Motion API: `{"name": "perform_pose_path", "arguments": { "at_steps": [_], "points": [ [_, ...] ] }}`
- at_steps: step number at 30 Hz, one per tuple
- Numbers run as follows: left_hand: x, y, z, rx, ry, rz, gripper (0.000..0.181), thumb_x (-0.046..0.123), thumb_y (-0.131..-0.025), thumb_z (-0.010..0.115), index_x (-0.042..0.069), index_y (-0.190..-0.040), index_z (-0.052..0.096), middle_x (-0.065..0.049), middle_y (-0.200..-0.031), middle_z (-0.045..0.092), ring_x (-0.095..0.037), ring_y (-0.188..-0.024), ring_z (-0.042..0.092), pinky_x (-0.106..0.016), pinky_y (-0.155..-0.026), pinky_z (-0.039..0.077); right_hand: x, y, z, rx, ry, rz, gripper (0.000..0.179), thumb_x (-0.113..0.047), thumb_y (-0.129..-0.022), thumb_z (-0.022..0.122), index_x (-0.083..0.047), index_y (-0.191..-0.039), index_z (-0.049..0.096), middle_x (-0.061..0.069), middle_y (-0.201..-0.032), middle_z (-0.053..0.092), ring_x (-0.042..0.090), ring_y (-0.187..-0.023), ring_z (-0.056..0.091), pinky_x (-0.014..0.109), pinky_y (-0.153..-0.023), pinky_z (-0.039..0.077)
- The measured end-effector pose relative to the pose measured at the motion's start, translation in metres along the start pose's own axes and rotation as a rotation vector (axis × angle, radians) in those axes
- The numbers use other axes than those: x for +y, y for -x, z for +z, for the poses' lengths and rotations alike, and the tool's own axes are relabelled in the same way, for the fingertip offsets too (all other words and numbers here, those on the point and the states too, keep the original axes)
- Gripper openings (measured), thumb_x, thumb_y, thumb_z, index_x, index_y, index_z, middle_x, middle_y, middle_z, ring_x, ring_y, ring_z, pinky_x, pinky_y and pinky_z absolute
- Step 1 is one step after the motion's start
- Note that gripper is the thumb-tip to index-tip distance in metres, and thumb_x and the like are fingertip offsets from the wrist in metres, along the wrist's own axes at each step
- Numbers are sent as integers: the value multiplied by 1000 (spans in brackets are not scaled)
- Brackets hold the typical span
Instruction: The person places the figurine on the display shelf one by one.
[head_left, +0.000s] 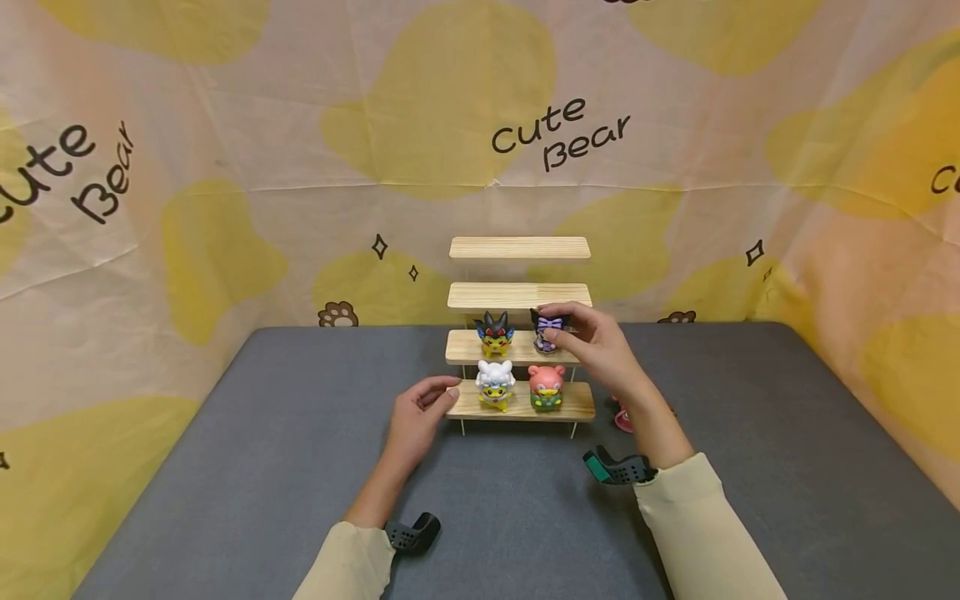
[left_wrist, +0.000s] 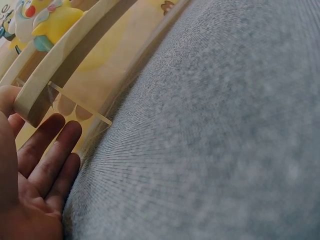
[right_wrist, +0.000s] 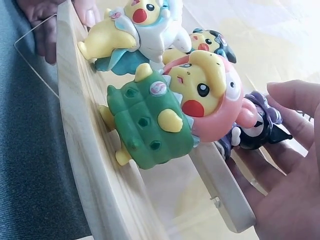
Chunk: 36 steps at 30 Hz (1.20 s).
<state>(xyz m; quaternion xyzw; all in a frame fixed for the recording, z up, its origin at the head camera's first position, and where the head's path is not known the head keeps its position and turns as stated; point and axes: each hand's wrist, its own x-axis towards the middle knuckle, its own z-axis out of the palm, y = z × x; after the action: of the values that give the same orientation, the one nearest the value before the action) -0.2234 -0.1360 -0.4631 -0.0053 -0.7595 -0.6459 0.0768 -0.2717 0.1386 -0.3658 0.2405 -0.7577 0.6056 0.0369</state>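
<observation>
A wooden tiered display stand (head_left: 521, 293) holds several small figurines. My right hand (head_left: 600, 346) grips a black-and-purple figurine (head_left: 550, 332) with a bow, at the right of the second tier from the bottom; the right wrist view shows thumb and fingers round this figurine (right_wrist: 255, 127). Left of it stands a yellow figurine with a black-eared hood (head_left: 495, 335). On the lowest tier are a white-hooded yellow figurine (head_left: 495, 385) and a pink-hooded one in green (head_left: 546, 388). My left hand (head_left: 420, 417) holds the lowest board's left end (left_wrist: 32, 102), thumb on the end, other fingers extended beneath.
A pink object (head_left: 623, 419) lies on the grey table (head_left: 315, 467) right of the stand, partly hidden by my right forearm. The two upper boards rise close behind my right hand. A patterned cloth backdrop (head_left: 420, 108) hangs behind the table.
</observation>
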Motion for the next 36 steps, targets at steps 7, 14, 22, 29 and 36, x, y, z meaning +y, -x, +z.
{"name": "perform_pose_path", "arguments": {
  "at_steps": [7, 14, 22, 29, 36],
  "points": [
    [1, 0, 1, 2, 10, -2, 21, 19, -96, 70, 10, -114, 75, -11, -119, 74, -9, -106, 67, -18, -84, 50, -6, 1, -7, 34, 55, -15, 38, -8, -98, 65, 0, -134, 59, 21, -134, 60, 12, -109, 61, 18, -87, 53],
    [-1, -1, 2, 1, 27, 7, 21, 17, -96, 70, 8, -114, 75, -13, -118, 74, -5, -102, 66, -18, -83, 51, -18, 11, -22, 153, 177, 6, 35, -19, -101, 63, -3, -133, 62, 16, -137, 62, 13, -119, 61, 14, -93, 48],
    [-2, -2, 1, 8, 16, 1, 21, 17, -96, 70, 7, -114, 75, -14, -118, 74, -2, -99, 66, -18, -82, 50, -28, 30, -40, 225, 341, 3, 30, -23, -101, 63, -6, -126, 68, 13, -123, 69, -8, -102, 61, 13, -90, 48],
    [-1, -1, -1, 10, 9, -6, 21, 17, -95, 70, 8, -114, 75, -14, -118, 74, -2, -99, 66, -18, -82, 51, -24, 50, -61, 236, 473, 18, 27, -25, -101, 63, -8, -121, 70, 13, -115, 73, -10, -93, 63, 10, -84, 48],
    [0, -2, 1, 8, 1, -12, 21, 17, -95, 70, 8, -114, 75, -14, -118, 73, -4, -100, 66, -18, -82, 51, -11, 72, -74, 180, 544, 112, 27, -31, -101, 63, -13, -120, 71, 10, -115, 74, -8, -92, 64, 13, -82, 49]
  ]
}}
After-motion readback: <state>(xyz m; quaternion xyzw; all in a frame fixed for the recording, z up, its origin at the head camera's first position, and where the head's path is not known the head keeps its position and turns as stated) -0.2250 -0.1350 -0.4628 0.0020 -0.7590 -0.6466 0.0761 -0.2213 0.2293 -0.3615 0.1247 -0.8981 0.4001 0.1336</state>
